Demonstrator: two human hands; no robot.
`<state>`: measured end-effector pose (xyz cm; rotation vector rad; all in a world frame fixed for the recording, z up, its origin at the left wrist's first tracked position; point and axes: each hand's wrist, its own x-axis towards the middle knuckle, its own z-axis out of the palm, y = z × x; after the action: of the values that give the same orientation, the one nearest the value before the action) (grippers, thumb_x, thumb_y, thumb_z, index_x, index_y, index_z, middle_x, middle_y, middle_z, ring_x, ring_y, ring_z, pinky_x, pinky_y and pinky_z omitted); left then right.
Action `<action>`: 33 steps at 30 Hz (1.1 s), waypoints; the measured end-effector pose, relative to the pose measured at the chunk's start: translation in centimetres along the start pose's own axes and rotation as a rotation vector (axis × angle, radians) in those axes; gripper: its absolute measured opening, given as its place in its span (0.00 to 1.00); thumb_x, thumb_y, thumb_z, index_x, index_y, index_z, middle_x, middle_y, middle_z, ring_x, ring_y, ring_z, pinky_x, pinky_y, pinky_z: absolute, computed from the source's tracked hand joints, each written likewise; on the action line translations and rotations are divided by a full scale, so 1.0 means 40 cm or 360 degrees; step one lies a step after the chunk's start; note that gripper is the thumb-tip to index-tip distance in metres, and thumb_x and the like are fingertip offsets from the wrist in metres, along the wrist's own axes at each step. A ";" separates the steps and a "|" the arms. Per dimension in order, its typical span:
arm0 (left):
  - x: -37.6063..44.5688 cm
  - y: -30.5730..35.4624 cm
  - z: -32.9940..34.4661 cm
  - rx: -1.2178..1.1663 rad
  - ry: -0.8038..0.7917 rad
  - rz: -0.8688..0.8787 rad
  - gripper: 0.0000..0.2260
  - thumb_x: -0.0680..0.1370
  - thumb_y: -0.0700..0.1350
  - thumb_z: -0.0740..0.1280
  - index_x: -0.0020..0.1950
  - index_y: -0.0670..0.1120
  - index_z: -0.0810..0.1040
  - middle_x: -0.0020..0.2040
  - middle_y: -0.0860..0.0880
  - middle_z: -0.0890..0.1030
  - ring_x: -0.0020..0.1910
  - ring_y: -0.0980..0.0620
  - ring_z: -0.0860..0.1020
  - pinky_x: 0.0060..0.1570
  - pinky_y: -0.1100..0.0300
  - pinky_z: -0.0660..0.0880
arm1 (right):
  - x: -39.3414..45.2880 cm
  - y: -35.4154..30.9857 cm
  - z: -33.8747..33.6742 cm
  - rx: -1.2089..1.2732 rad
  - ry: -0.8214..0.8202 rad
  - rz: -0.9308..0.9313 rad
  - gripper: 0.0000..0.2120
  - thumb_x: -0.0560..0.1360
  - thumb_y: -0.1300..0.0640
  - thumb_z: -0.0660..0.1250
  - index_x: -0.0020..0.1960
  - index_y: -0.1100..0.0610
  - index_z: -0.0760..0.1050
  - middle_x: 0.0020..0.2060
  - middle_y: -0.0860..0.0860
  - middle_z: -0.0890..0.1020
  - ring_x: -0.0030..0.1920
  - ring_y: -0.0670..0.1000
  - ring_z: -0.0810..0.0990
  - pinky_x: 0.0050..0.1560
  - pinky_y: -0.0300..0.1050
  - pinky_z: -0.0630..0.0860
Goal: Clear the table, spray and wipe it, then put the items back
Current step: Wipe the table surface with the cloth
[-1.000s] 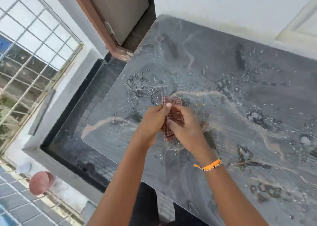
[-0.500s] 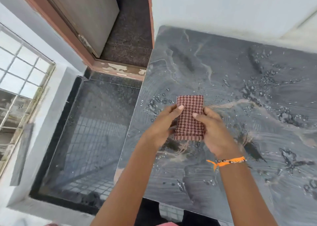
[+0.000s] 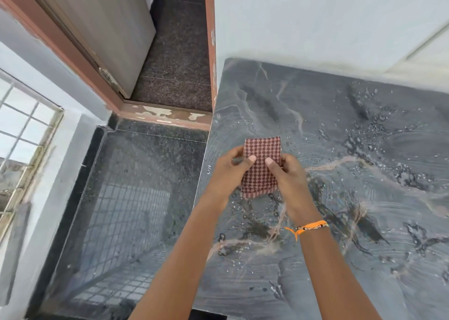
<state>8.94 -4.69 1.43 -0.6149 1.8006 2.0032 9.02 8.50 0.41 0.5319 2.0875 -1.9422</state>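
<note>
From the head camera, both hands met near the middle of the frame over the table point(image 3: 340, 149), a dark grey stone slab with pale veins that filled the right half of the picture. The left hand point(image 3: 230, 171) and the right hand point(image 3: 289, 173) held a folded cloth point(image 3: 261, 166) between them — red and white check, folded to a narrow upright rectangle. Each thumb pressed on the cloth's front face, with the other fingers curled behind its side edges, so both hands gripped it. Whether its lower edge touched the slab could not be told.

The table surface was wet: beads and smears of water lay across it, thickest toward the upper right, with curved streaks around the hands. An orange wristband point(image 3: 308, 227) circled the right wrist.

Left of the table edge lay a dark tiled floor point(image 3: 126, 198). At the upper left stood a door point(image 3: 102, 27) in a brown frame with flaking paint — and at the far left edge, a window grille point(image 3: 21, 130). A pale wall point(image 3: 315, 15) ran along the top right.
</note>
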 end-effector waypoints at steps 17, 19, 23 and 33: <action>0.059 -0.074 -0.054 0.1748 0.0437 0.0234 0.39 0.77 0.50 0.64 0.76 0.42 0.39 0.78 0.48 0.42 0.76 0.49 0.39 0.73 0.53 0.38 | 0.285 0.016 0.194 -0.1945 -0.0426 -0.1131 0.31 0.77 0.43 0.43 0.76 0.56 0.50 0.77 0.55 0.52 0.77 0.56 0.45 0.74 0.56 0.44; 0.053 -0.077 -0.050 0.1786 0.0422 0.0193 0.41 0.77 0.52 0.63 0.76 0.41 0.37 0.77 0.47 0.39 0.76 0.49 0.37 0.73 0.54 0.37 | 0.310 -0.002 0.216 -0.1969 -0.0562 -0.1248 0.29 0.78 0.46 0.46 0.76 0.56 0.50 0.77 0.54 0.52 0.77 0.55 0.45 0.75 0.55 0.44; 0.055 -0.072 -0.015 0.1889 0.0372 0.0206 0.44 0.76 0.57 0.63 0.75 0.41 0.36 0.77 0.46 0.36 0.75 0.48 0.35 0.73 0.54 0.36 | 0.349 -0.016 0.201 -0.1890 -0.0573 -0.1316 0.26 0.79 0.54 0.52 0.76 0.53 0.51 0.77 0.50 0.53 0.77 0.53 0.47 0.75 0.52 0.46; 0.080 -0.071 0.007 0.1969 0.0322 0.0225 0.46 0.74 0.60 0.64 0.75 0.42 0.36 0.76 0.48 0.35 0.76 0.50 0.37 0.73 0.58 0.41 | 0.378 0.026 -0.165 -0.1752 0.0248 -0.0641 0.31 0.75 0.47 0.43 0.76 0.55 0.51 0.77 0.55 0.49 0.77 0.58 0.47 0.75 0.58 0.49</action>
<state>7.82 -4.15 -2.65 -0.2630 2.7291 0.5583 -3.74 16.63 -6.22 0.0058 3.0532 -0.5927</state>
